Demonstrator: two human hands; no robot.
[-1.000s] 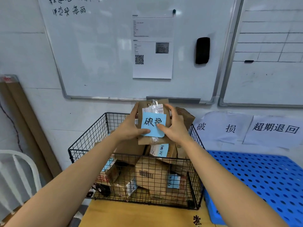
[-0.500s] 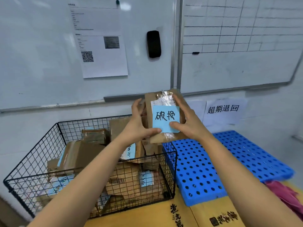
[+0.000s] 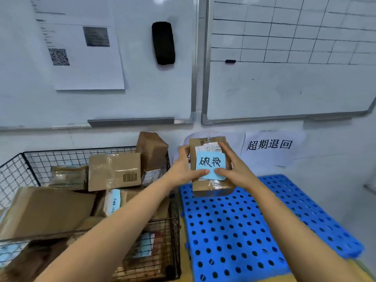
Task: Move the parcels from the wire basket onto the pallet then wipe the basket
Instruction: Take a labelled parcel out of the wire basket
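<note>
So both hands are on one brown cardboard parcel, held upright with its front facing the camera, right over the far left corner of the blue perforated pallet. The bottom edge looks like it's touching the pallet or just a hair above it; I honestly can't tell which. The left hand grips the left side and the right hand grips the right side. Fingers are wrapped round the edges, and both thumbs press on the front, landing on the lower part of a light blue note with handwritten characters that's stuck under a white shipping label. The black wire basket sits just beside the pallet on the left and it's still pretty loaded. There's a box with a barcode near the back, a taller box tilted in the back right corner and poking above the rim, a big flat carton at the front left, and more parcels piled underneath. On the wall behind are two whiteboards, the left one with a printed sheet and a black eraser on it, the right one with a drawn grid. A paper sign with printed characters hangs on the wall just behind the pallet, right of the held parcel.
</note>
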